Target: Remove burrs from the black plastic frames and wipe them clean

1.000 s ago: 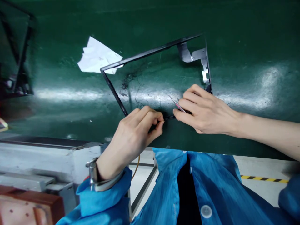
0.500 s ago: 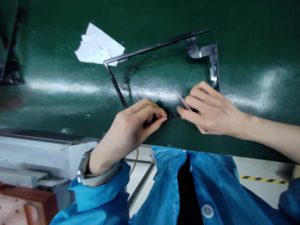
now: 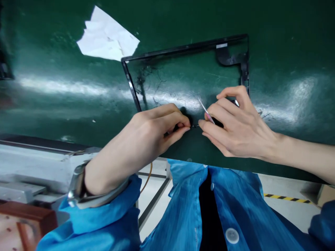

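A thin black rectangular frame (image 3: 183, 48) is tilted over the green table, its near edge running between my hands. My left hand (image 3: 162, 129) pinches that near edge between thumb and fingertips. Close beside it, my right hand (image 3: 230, 122) has its thumb and fingertips at the same edge. A slim pointed tool with a pink part, perhaps tweezers (image 3: 206, 111), is tucked in the right hand's fingers, its tip pointing up and left. At the frame's right corner hangs a dark curved flap (image 3: 227, 58) with a pale strip. The right fingertips' exact hold is partly hidden.
Torn white paper (image 3: 107, 38) lies at the frame's far left corner. Dark thread-like scraps (image 3: 142, 82) lie on the green table (image 3: 65, 108) within the frame. Metal equipment (image 3: 34, 167) and a reddish-brown block (image 3: 28, 219) stand at the lower left, off the table's near edge.
The black frame has tilted and shifted slightly right, and its dark flap has turned. My left hand has moved a little right along the edge; my right index finger is more raised.
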Available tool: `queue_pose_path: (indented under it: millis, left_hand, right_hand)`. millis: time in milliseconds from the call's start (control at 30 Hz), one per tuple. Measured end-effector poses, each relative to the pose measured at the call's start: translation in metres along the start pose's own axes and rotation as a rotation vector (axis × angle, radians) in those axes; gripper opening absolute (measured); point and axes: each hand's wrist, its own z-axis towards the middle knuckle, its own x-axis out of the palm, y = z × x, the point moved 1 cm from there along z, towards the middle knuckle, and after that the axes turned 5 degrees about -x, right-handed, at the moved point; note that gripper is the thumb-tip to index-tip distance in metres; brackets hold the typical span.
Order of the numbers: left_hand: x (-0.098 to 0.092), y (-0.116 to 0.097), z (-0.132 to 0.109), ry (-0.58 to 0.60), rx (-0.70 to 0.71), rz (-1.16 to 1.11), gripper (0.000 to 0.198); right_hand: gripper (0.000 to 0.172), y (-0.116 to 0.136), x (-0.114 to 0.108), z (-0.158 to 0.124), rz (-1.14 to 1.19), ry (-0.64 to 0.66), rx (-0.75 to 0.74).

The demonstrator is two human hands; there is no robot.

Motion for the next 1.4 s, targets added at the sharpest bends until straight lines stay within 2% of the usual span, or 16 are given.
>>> queue_pose_path:
  millis: [167, 300, 400, 600, 700, 900, 1167, 1300, 1400]
  left_hand:
    - [0.002, 0.0, 0.0, 0.003, 0.013, 0.017, 0.014]
    - [0.011, 0.0, -0.002, -0.034, -0.059, 0.032, 0.015]
    - [0.016, 0.002, -0.004, -0.069, -0.088, 0.014, 0.015]
    - [0.006, 0.008, -0.009, -0.155, -0.09, -0.081, 0.012]
    - [0.004, 0.007, -0.015, -0.144, -0.072, -0.076, 0.008]
    - [0.012, 0.006, -0.017, -0.131, 0.053, 0.029, 0.003]
    - [0.007, 0.01, -0.002, 0.004, 0.02, 0.015, 0.012]
    - [0.002, 0.014, -0.007, -0.021, 0.047, 0.068, 0.012]
    - [0.004, 0.015, -0.011, -0.09, 0.045, 0.062, 0.009]
  right_hand:
    - [0.024, 0.006, 0.004, 0.002, 0.06, -0.055, 0.002]
    - [0.032, 0.007, 0.008, -0.001, 0.133, 0.013, 0.031]
    - [0.032, 0.007, 0.009, -0.003, 0.161, 0.033, 0.056]
    - [0.027, 0.009, 0.012, -0.003, 0.162, 0.029, 0.076]
    - [0.029, 0.009, 0.012, -0.003, 0.157, 0.025, 0.075]
    - [0.032, 0.008, 0.009, -0.001, 0.125, 0.037, 0.058]
    - [0.03, 0.007, 0.009, 0.0, 0.104, -0.004, 0.042]
    - [0.031, 0.009, 0.012, 0.0, 0.124, -0.001, 0.058]
    - [0.028, 0.009, 0.013, 0.0, 0.122, -0.011, 0.05]
